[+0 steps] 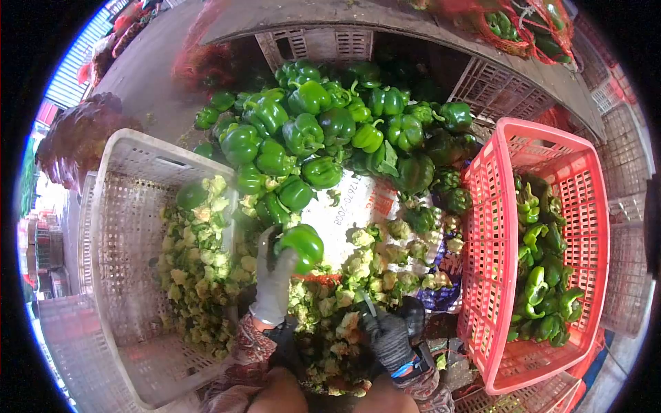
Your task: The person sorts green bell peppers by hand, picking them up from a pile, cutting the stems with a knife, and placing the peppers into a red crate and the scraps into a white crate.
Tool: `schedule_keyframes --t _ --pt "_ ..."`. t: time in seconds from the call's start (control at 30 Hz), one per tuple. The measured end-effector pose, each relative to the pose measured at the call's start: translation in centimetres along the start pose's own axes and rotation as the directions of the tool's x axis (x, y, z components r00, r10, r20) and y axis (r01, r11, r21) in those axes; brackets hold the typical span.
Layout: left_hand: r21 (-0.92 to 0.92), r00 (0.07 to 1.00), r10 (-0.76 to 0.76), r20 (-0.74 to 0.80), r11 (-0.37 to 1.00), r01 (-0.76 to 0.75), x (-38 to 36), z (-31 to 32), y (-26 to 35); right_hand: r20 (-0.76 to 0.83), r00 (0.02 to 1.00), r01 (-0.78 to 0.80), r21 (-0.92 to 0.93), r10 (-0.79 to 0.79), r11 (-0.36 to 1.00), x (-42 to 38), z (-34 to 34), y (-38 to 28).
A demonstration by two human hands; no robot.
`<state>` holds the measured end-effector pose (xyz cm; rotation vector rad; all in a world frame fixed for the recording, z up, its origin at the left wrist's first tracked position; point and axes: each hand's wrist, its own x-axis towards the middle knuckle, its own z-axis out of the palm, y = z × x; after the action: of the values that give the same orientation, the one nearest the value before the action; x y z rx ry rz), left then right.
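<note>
My left hand [274,279], in a white glove, is closed around a glossy green bell pepper [303,246]. My right hand [389,339], in a dark grey glove, grips what looks like a small knife [366,301] with a short pale blade pointing up and left. Between and below both hands lies a heap of pale green, ragged pepper cores [344,330]. Just beyond the held pepper is a big pile of whole green peppers [303,134], partly on a white printed sack [348,206].
On the left stands a whitish plastic crate [131,275] with more cores and a green pepper inside. A red crate [492,275] on the right contains green pepper pieces. Behind the pile are a board [385,17], crates and red net bags [509,31] of peppers.
</note>
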<state>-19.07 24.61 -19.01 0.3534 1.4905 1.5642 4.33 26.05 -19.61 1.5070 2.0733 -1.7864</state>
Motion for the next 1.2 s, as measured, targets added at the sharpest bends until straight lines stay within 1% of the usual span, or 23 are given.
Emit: schedule_keyframes --t 0.03,0.1,0.13,0.2,0.27,0.3,0.33,0.4,0.47,0.57,0.6,0.7,0.73,0.8,0.9,0.93,0.97,1.0,1.03,1.07,1.1,1.17,1.2 --pt "0.116 1.0 0.004 0.002 0.993 -0.004 -0.5 0.4 1.1 -0.063 0.99 0.126 0.054 -0.123 0.991 0.3 -0.4 -0.4" --pt "0.568 0.93 0.1 0.353 0.767 -0.298 -0.9 0.5 1.6 -0.228 0.915 0.368 0.127 -0.334 0.921 1.7 -2.2 -2.2" --pt "0.58 0.888 -0.009 0.461 0.76 -0.293 -1.1 0.7 1.4 -0.161 0.939 0.337 0.247 -0.305 0.908 2.4 -2.8 -3.3" --pt "0.434 0.833 -0.109 0.543 0.885 -0.168 -1.0 1.4 1.8 0.005 0.964 0.231 0.469 -0.265 0.852 3.6 -3.2 -5.1" --pt "0.318 0.809 -0.154 0.567 0.947 -0.042 -1.6 1.8 2.2 0.0 0.948 0.27 0.534 -0.319 0.801 3.9 -3.2 -5.4" --pt "0.349 0.845 -0.129 0.519 0.935 -0.072 -2.0 1.9 1.4 -0.008 0.937 0.292 0.57 -0.35 0.768 4.1 -3.0 -5.6" --pt "0.384 0.877 -0.101 0.47 0.918 -0.1 -2.6 2.1 0.1 -0.129 0.894 0.442 0.406 -0.429 0.8 4.7 -1.7 -4.6" --pt "0.373 0.907 -0.117 0.406 0.927 -0.047 -3.2 2.4 -0.7 -0.165 0.902 0.428 0.471 -0.4 0.771 4.3 -0.8 -4.5" --pt "0.374 0.896 -0.116 0.429 0.926 -0.059 -3.2 2.2 -0.9 -0.161 0.903 0.424 0.469 -0.397 0.774 4.1 -0.9 -4.3" --pt "0.431 0.855 -0.175 0.489 0.9 -0.063 -3.3 1.7 -1.1 0.123 0.958 0.162 0.511 -0.259 0.844 3.5 -1.8 -2.6" --pt "0.45 0.836 -0.19 0.515 0.89 -0.075 -3.0 1.7 -1.1 0.176 0.966 0.052 0.587 -0.19 0.808 3.4 -1.8 -2.0" --pt "0.276 0.814 -0.279 0.509 0.949 0.153 -3.0 2.0 -1.7 0.083 0.94 0.223 0.583 -0.33 0.781 3.8 -1.6 -0.6" --pt "0.267 0.809 -0.281 0.515 0.95 0.16 -3.1 2.1 -1.7 0.147 0.969 0.062 0.632 -0.198 0.772 3.2 -1.8 -1.0" --pt "0.251 0.799 -0.283 0.531 0.953 0.17 -3.1 2.4 -1.5 0.166 0.966 0.033 0.677 -0.197 0.736 3.0 -1.4 1.3" --pt "-0.009 0.651 -0.479 0.589 0.801 0.598 -3.7 1.3 -1.8 0.146 0.978 -0.017 0.762 -0.147 0.648 2.6 -0.3 4.9" --pt "0.014 0.682 -0.441 0.583 0.845 0.535 -3.8 1.4 -1.9 0.16 0.983 -0.073 0.784 -0.087 0.617 1.7 -0.8 4.0" --pt "-0.098 0.724 -0.459 0.515 0.808 0.581 -4.1 1.7 -2.1 0.176 0.984 -0.126 0.802 -0.03 0.585 0.8 -1.6 2.6" --pt "-0.216 0.76 -0.477 0.441 0.765 0.606 -4.4 2.0 -2.4 0.09 0.996 -0.067 0.821 -0.012 0.567 -0.1 -2.8 -0.8" --pt "-0.334 0.786 -0.499 0.364 0.719 0.61 -4.5 2.0 -2.4 -0.148 0.987 0.054 0.666 0.061 0.744 -0.9 -4.1 -2.8" --pt "-0.085 0.853 -0.371 0.366 0.9 0.428 -4.4 1.5 -2.3 -0.387 0.919 0.119 0.452 0.074 0.884 -2.1 -5.6 -4.5" --pt "-0.144 0.866 -0.309 0.393 0.91 0.389 -4.1 1.0 -2.5 -0.602 0.798 0.121 0.202 0.026 0.972 -3.3 -7.5 -5.9" --pt "-0.269 0.881 -0.216 0.42 0.898 0.348 -4.0 1.2 -2.4 -0.867 0.44 -0.072 -0.294 -0.234 0.953 -6.1 -11.4 -7.8" --pt "-0.33 0.889 -0.186 0.419 0.881 0.34 -4.2 1.8 -2.0 -0.874 0.244 -0.245 -0.474 -0.42 0.846 -7.2 -13.2 -8.3"
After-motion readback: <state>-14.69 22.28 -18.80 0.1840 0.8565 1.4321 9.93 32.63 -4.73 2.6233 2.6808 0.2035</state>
